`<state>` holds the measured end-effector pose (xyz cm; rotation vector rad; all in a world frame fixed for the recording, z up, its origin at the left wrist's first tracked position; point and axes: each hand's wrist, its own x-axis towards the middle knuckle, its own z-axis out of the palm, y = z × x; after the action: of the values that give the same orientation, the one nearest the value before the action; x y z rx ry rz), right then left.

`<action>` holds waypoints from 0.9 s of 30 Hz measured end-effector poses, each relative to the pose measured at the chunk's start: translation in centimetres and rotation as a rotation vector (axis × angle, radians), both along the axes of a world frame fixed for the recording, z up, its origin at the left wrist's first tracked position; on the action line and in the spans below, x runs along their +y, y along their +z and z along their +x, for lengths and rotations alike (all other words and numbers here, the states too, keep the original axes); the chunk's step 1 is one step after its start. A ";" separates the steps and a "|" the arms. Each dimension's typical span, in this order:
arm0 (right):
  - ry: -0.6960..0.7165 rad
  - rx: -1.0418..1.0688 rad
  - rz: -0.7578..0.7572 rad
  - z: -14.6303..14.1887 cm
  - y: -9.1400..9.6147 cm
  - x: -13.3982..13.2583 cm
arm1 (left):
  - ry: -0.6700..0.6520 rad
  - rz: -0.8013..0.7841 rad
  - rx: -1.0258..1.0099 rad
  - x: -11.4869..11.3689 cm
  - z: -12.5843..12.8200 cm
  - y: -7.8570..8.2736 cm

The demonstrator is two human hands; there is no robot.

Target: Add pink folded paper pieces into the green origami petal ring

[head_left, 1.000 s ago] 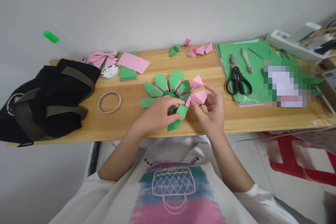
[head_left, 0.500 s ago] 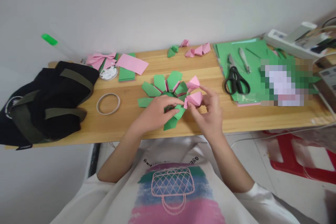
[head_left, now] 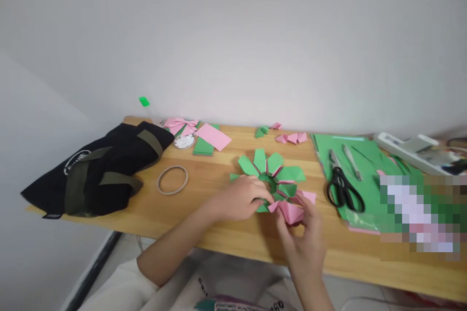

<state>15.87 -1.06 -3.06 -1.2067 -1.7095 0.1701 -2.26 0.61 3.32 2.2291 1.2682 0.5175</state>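
A ring of folded green paper petals [head_left: 260,160] with pink inner edges lies on the wooden table. My left hand [head_left: 241,199] covers its near left side, fingers curled and pressed on the paper. Between the thumb and fingers of my right hand [head_left: 306,231] is a pink folded paper piece [head_left: 290,211] at the ring's near right edge. The fingertips of my left hand meet this pink piece's left end. Another pink tip shows behind my right fingers. How the pink paper joins the ring is partly hidden.
Black scissors [head_left: 343,189] and a cutter [head_left: 352,161] lie on green sheets [head_left: 324,148] at right. Left stand a tape roll [head_left: 158,182] and a black bag [head_left: 98,170]. Pink folded pieces [head_left: 292,138] and a pink paper rectangle [head_left: 214,136] lie toward the wall.
My view has tilted up and turned left, so the table sits lower and further right. The ring has turned a little, and the pink piece in my right hand now faces nearer me.
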 end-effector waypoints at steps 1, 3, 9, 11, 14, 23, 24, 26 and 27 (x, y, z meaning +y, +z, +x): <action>0.001 0.015 -0.013 -0.3 0.0 0.2 | 0.032 0.016 -0.023 -0.1 0.0 -0.2; 0.004 0.036 -0.047 -0.8 0.0 0.4 | 0.085 0.053 -0.082 -0.6 -0.1 -0.5; 0.074 0.105 -0.116 -1.4 0.3 0.2 | 0.252 0.113 -0.210 -1.3 0.0 -1.4; 0.104 0.089 -0.132 -1.0 0.8 -0.1 | 0.261 0.118 -0.233 -1.1 0.0 -1.6; 0.130 -0.061 -0.068 0.1 2.3 -0.5 | 0.209 0.123 -0.221 -1.0 0.0 -1.7; 0.081 -0.549 0.033 1.8 4.0 -1.6 | 0.117 0.431 -0.034 -2.8 1.6 -2.5; 0.047 -0.554 0.042 1.8 3.6 -1.8 | 0.127 0.462 -0.014 -3.1 1.9 -2.7; 0.002 -0.538 0.071 1.8 2.9 -2.0 | 0.175 0.526 0.021 -4.0 2.5 -3.1; -0.008 -0.520 0.088 1.8 2.6 -2.1 | 0.228 0.567 0.022 -4.6 2.7 -3.3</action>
<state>17.63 -3.15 -0.47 -1.2627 -2.1301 -0.2443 0.46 -4.00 0.01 2.5478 1.5418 1.0521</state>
